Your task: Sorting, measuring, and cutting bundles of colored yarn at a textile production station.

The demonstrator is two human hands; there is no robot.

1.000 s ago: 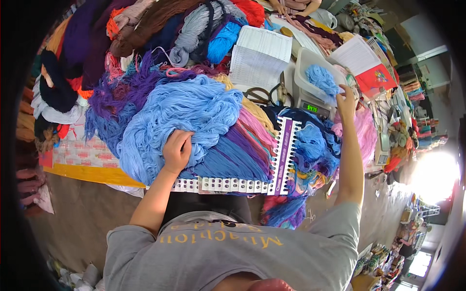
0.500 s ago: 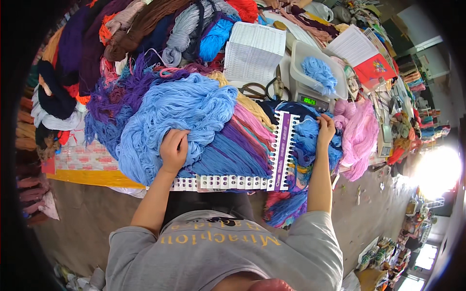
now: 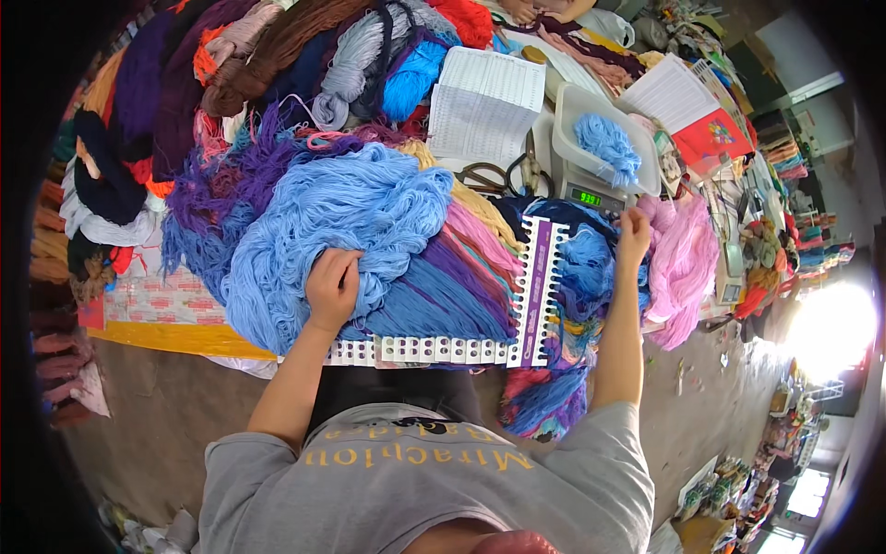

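Observation:
A big loose heap of light blue yarn (image 3: 341,208) lies in front of me on the left. My left hand (image 3: 333,286) rests at its near edge, fingers curled closed on strands of it. My right hand (image 3: 633,238) is between the digital scale (image 3: 591,196) and the pink yarn (image 3: 681,263), its fingertips drawn together; whatever they may hold is too small to make out. On the scale sits a clear plastic tub (image 3: 565,138) with a small light blue yarn bundle (image 3: 606,146). A white and purple thread-holder card (image 3: 537,291) with notched edges lies left of my right forearm.
Cut strands in blue, purple and pink (image 3: 443,291) fan out toward the card. Scissors (image 3: 528,174) and printed sheets (image 3: 486,102) lie beyond. Skeins in many colours (image 3: 277,55) are piled at the far left. Another person's hand (image 3: 521,9) shows at the top edge.
My right hand has moved slightly away and to the right, from the blue yarn beside the card to the scale's near right corner. The scale's reading has changed. My left hand stays put.

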